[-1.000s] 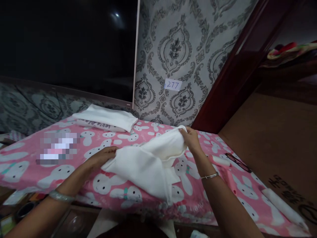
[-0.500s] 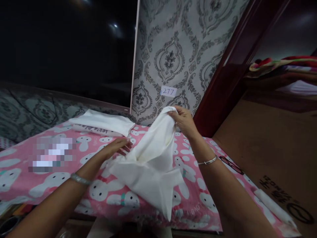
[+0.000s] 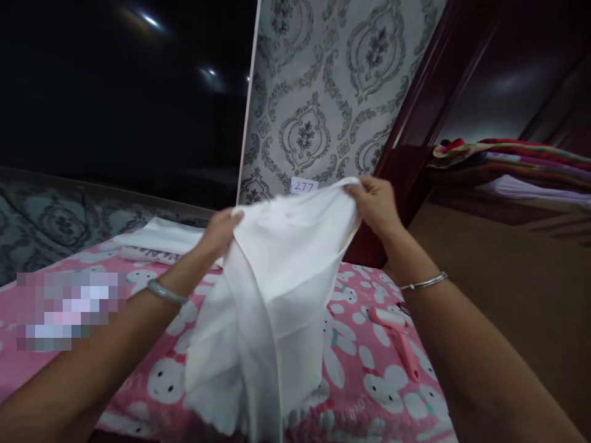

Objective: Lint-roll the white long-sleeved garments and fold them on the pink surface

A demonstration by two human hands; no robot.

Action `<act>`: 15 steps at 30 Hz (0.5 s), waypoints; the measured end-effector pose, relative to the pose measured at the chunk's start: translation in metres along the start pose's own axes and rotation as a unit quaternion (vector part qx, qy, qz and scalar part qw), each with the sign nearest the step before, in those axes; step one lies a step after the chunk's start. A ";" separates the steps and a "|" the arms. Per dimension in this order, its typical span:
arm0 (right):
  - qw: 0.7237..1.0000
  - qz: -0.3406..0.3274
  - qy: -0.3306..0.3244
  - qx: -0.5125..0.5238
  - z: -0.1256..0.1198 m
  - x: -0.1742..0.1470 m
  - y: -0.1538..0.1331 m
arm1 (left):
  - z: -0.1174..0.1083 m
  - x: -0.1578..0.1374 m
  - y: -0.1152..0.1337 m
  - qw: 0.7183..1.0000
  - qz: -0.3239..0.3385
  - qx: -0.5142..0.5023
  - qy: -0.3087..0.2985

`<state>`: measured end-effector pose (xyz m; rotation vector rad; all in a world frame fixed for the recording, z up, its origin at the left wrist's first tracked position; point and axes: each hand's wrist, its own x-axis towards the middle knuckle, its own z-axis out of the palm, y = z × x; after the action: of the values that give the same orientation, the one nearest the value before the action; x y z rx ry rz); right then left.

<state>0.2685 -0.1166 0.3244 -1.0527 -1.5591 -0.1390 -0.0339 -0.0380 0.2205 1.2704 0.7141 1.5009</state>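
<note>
person's left hand (image 3: 221,232) and right hand (image 3: 379,206) both pinched closed on top edge of white cloth (image 3: 295,258), one at each end. cloth spans between grips, rest hangs below them over pink rabbit-print cover (image 3: 383,394). folded white fabric (image 3: 159,235) lies behind left hand.

Home with television (image 3: 124,111), patterned wallpaper (image 3: 318,80)

Reflections (image 3: 150,20) are glinting on a dark screen (image 3: 115,117) against grey patterned wallpaper (image 3: 305,132); a dark-red cabinet (image 3: 418,117) is standing at right.
</note>
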 end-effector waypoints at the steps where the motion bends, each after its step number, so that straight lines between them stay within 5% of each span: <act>1: 0.998 -0.025 0.052 -0.028 -0.012 0.012 -0.004 | 0.000 0.010 0.024 0.992 0.108 0.033 0.055; 5: 0.967 -0.101 0.189 -0.135 -0.053 0.042 -0.032 | 0.009 0.017 0.113 0.890 0.397 0.192 0.118; 7: 0.964 -0.097 0.183 -0.168 -0.066 0.040 -0.044 | 0.015 0.006 0.140 0.862 0.432 0.247 0.099; 10: 0.964 -0.079 0.161 -0.199 -0.082 0.027 -0.057 | 0.018 -0.009 0.161 0.859 0.422 0.275 0.096; 15: 0.948 -0.140 0.181 -0.223 -0.107 0.019 -0.074 | 0.008 -0.015 0.187 0.832 0.442 0.308 0.132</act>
<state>0.2990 -0.2154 0.4058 -1.0682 -1.3562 -0.8683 -0.0851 -0.1138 0.3843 2.0900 0.8834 2.3395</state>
